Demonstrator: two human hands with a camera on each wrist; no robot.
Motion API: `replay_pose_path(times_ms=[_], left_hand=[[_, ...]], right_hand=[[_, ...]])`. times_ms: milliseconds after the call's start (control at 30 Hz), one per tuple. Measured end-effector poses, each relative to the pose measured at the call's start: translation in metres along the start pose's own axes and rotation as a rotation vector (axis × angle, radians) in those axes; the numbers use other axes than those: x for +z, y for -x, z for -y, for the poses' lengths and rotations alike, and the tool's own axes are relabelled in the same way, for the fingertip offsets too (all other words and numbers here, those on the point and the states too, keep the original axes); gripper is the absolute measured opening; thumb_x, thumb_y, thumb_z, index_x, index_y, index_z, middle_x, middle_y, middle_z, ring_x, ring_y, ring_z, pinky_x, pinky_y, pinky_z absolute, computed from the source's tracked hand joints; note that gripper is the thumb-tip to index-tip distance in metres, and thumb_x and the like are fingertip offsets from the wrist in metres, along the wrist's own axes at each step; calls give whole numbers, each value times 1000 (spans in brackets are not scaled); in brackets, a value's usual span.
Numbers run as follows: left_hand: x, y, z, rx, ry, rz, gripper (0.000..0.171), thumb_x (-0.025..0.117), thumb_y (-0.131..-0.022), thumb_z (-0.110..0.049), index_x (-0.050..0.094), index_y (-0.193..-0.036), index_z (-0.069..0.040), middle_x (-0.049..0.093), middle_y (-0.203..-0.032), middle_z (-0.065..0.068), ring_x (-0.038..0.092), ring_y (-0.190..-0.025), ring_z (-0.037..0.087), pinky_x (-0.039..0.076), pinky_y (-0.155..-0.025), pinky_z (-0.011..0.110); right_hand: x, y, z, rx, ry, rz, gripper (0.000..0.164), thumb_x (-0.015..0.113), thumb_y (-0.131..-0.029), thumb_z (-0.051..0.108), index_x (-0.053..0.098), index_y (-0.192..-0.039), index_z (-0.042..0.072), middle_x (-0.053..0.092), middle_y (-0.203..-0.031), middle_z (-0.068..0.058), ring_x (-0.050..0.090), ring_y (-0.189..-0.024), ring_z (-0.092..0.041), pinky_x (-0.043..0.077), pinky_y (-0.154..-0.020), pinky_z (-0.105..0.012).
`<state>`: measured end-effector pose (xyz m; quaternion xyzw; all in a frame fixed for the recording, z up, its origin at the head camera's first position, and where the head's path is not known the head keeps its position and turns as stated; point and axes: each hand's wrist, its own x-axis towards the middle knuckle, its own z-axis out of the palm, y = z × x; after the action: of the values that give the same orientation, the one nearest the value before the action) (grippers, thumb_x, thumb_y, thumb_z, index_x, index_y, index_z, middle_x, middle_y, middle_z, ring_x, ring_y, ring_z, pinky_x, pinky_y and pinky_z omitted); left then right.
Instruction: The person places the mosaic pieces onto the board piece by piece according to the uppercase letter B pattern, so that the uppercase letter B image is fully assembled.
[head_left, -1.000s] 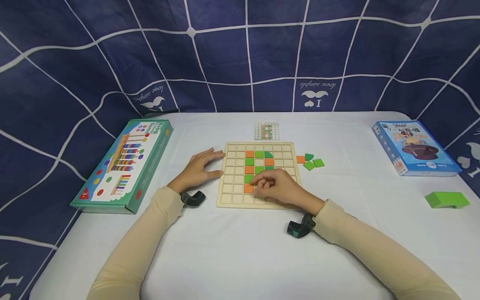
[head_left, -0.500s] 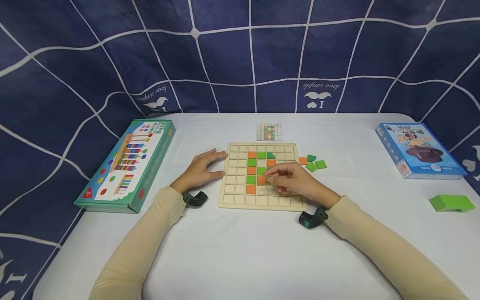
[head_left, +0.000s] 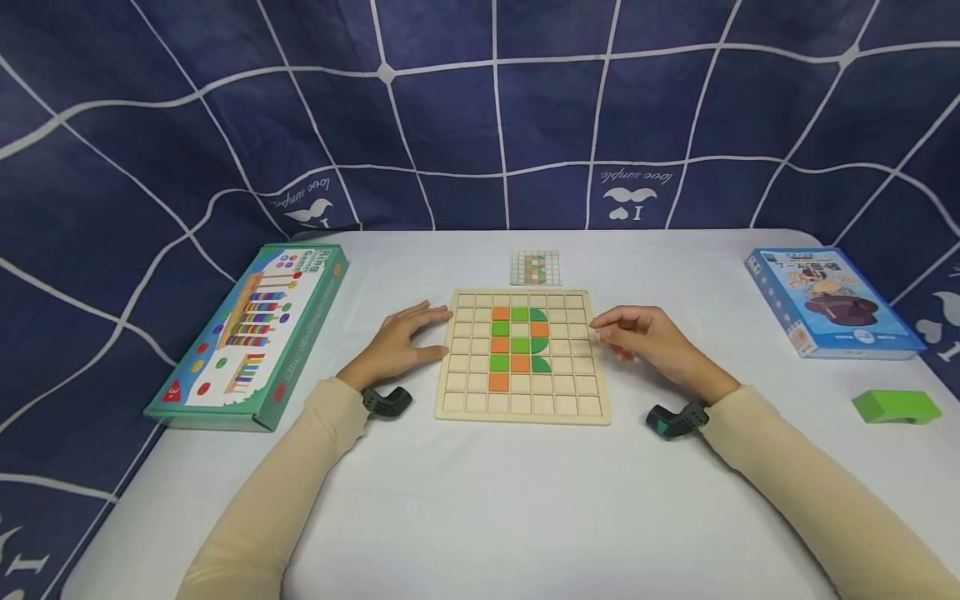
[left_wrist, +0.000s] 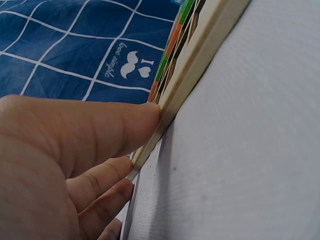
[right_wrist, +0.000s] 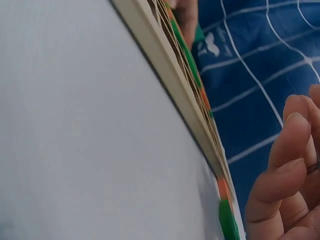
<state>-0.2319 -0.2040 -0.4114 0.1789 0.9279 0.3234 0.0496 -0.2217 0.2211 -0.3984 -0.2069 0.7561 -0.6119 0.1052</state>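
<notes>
A square wooden grid board (head_left: 465, 383) lies on the white table. Orange square tiles (head_left: 521, 363), light green square tiles (head_left: 520, 314) and dark green curved tiles (head_left: 540, 365) sit in its middle cells. My left hand (head_left: 397, 346) rests at the board's left edge, thumb and fingers spread against the rim. Over the right edge hovers my right hand (head_left: 652, 342), fingers loosely bent, and no tile shows between them. Below it, the right wrist view shows a loose orange tile (right_wrist: 223, 188) and a green tile (right_wrist: 229, 220) beside the board; the head view hides them behind the hand.
A small printed pattern card (head_left: 535, 267) lies behind the board. At the left is a green ring-game box (head_left: 247, 333); a blue box (head_left: 836, 302) and a green arched block (head_left: 896, 407) are at the right. A dark blue checked cloth (head_left: 465, 117) hangs behind the table.
An orange tile now lies in the cell beside the lower green square, where my right fingers were. My right hand has moved right, off the tiles to the board's edge. My left hand stays put.
</notes>
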Motion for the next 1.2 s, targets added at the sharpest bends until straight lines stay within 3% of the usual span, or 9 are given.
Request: replay_pose_path(times_ms=[300, 500, 667, 800, 967, 1200], left_hand=[[0, 2, -1, -7, -3, 6, 65, 77, -99, -28, 56, -158, -10, 44, -170, 11, 22, -165, 36, 9, -133, 60], [1, 1, -1, -3, -1, 0, 65, 77, -99, -28, 57, -158, -10, 45, -170, 11, 23, -164, 36, 9, -133, 61], [0, 1, 0, 13, 4, -1, 65, 77, -98, -27, 57, -157, -9, 45, -169, 11, 23, -164, 36, 9, -133, 60], [0, 1, 1, 18, 2, -2, 65, 77, -99, -27, 57, -157, -9, 46, -169, 12, 24, -164, 36, 9, -133, 60], [0, 0, 0, 13, -3, 0, 65, 77, -99, -28, 57, -157, -10, 46, -169, 12, 23, -164, 36, 9, -133, 60], [0, 1, 0, 14, -8, 1, 64, 77, -99, -28, 57, -157, -9, 46, -169, 11, 23, -164, 36, 10, -132, 60]], right_hand=[[-43, 15, -13, 37, 94, -109, 21, 65, -108, 9, 72, -125, -3, 72, -90, 5, 60, -67, -12, 50, -57, -23], [-62, 21, -19, 82, 124, -125, 20, 67, -109, 14, 74, -128, 11, 68, -87, 2, 59, -67, -12, 50, -55, -24], [-71, 22, -24, 101, 111, -134, 20, 67, -108, 12, 75, -127, 14, 69, -87, 2, 57, -66, -12, 49, -53, -23], [-73, 22, -26, 105, 126, -137, 22, 68, -107, 8, 73, -128, 9, 68, -86, 2, 56, -66, -13, 49, -53, -23], [-72, 20, -26, 149, 221, -127, 32, 68, -106, 8, 66, -135, -5, 65, -83, 3, 55, -66, -13, 49, -55, -23], [-71, 18, -26, 167, 311, -87, 37, 70, -104, 6, 65, -137, -9, 64, -88, 4, 54, -65, -9, 50, -56, -21]])
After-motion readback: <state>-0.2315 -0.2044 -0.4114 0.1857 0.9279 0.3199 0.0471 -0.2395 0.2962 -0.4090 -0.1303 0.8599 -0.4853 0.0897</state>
